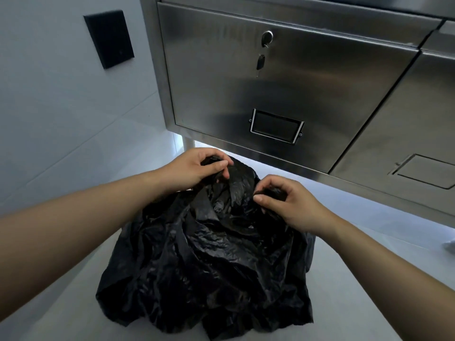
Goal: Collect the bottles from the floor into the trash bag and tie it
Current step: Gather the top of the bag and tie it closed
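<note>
A crumpled black trash bag [209,262] sits on the pale floor below me, bulging and spread wide at its base. My left hand [194,168] grips a bunched part of the bag's upper rim on the far left side. My right hand [283,203] pinches another bunched part of the rim on the right, fingers curled round the plastic. The bag's mouth lies between the two hands, partly folded in. No bottles show; whatever is inside the bag is hidden.
A stainless steel cabinet [283,82] with a lock, a hanging key [260,62] and a label holder stands just beyond the bag, raised on a leg. A dark panel [109,38] hangs on the white wall at left. A pale object [449,247] lies at the right edge.
</note>
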Tool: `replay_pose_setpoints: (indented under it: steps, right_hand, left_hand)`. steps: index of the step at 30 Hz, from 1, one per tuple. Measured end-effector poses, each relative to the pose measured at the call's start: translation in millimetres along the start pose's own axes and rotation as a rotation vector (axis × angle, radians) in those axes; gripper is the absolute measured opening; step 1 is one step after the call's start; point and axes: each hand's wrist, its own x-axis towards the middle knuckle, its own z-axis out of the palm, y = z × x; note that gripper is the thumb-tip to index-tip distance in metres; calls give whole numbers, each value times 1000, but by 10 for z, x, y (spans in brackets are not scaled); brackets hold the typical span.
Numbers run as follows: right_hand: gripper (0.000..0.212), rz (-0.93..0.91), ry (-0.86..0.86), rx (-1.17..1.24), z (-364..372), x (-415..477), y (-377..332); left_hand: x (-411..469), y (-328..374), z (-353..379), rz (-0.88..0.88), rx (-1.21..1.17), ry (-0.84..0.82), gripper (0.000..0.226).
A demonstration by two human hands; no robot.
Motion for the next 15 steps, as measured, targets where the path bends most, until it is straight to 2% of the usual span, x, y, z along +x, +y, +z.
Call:
replay_pose_setpoints:
  steps: [2,5,8,11,15]
  right_hand:
    - [5,15,-71,-70,-37,-87,71]
    - [10,20,-81,-117,-101,-189,128]
    - [4,11,-8,-119,-206,-218,133]
    - [9,35,101,-148,-380,-257,152]
    - [11,51,203,-124,-428,-206,172]
  left_hand:
    - [-91,-72,-24,-42,35,-43,15]
    - [-165,-143,-18,-62,63,-75,22]
    - [-172,-176,-101,-85,37,-1,18]
    - [-157,-193,-267,-149,-75,18,18]
    - [-54,-140,-307,-111,-109,71,16]
